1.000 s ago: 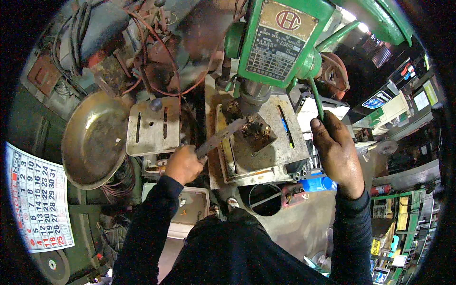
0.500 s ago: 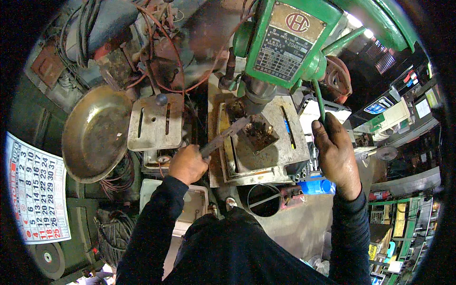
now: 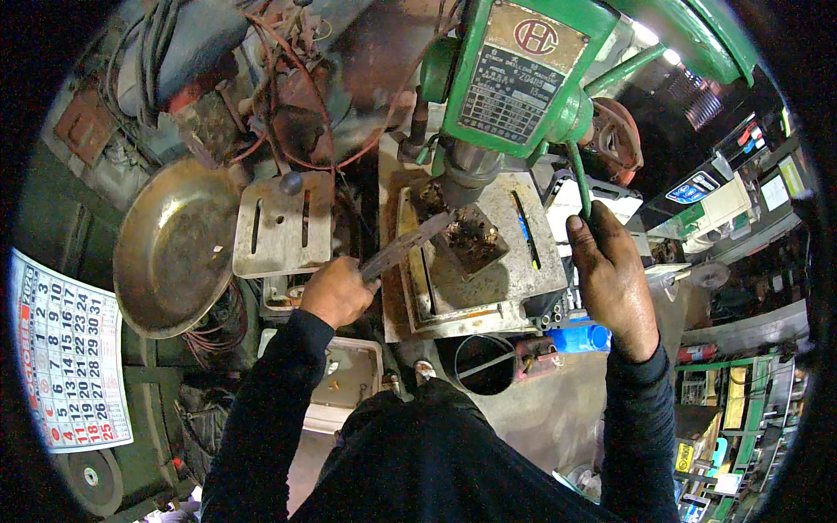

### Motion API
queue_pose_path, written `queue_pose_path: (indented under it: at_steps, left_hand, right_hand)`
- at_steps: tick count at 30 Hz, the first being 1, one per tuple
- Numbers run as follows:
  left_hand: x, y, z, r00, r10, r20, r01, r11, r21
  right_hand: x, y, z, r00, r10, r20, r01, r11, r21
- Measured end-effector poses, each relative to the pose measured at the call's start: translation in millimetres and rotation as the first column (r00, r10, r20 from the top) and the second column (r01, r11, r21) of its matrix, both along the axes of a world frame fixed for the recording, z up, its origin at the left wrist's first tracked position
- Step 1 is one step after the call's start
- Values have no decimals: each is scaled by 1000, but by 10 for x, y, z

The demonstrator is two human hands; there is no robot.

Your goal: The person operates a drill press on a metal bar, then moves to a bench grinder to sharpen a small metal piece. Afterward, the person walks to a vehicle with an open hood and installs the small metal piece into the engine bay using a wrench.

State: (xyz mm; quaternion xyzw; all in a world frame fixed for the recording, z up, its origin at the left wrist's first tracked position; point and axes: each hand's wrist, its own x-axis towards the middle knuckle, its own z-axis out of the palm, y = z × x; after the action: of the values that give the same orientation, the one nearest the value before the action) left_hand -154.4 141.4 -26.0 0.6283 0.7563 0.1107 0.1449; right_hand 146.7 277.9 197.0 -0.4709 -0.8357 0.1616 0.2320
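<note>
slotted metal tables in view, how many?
2. One grey slotted table sits left of the green drill press, beside the round metal pan. The second slotted table lies under the drill head, where the left hand holds a flat metal strip. Others may be hidden.

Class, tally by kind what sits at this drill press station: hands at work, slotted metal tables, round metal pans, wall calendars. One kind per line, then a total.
Hands: 2, left hand and right hand
Slotted metal tables: 2
Round metal pans: 1
Wall calendars: 1
Total: 6
</note>
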Motion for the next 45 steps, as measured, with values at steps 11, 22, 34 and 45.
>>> queue_pose_path:
  at_steps: [11, 22, 34, 45]
  left_hand:
    - [44, -21, 89, 948, -210, -238, 207, 978, -38]
    - [31, -55, 84, 907, -250, -337, 249, 967, -47]
    - [2, -58, 53, 841, -317, -438, 318, 945, -73]
    - [48, -67, 70, 930, -157, -331, 216, 965, 150]
  right_hand:
    - [8, -4, -45, 996, 6, -91, -15, 995, -100]
    - [6, 30, -108, 992, 15, -123, -29, 993, -112]
    - [-6, 46, -182, 992, 56, -117, -55, 998, 18]
    - [-37, 79, -294, 978, 39, -206, -31, 999, 42]
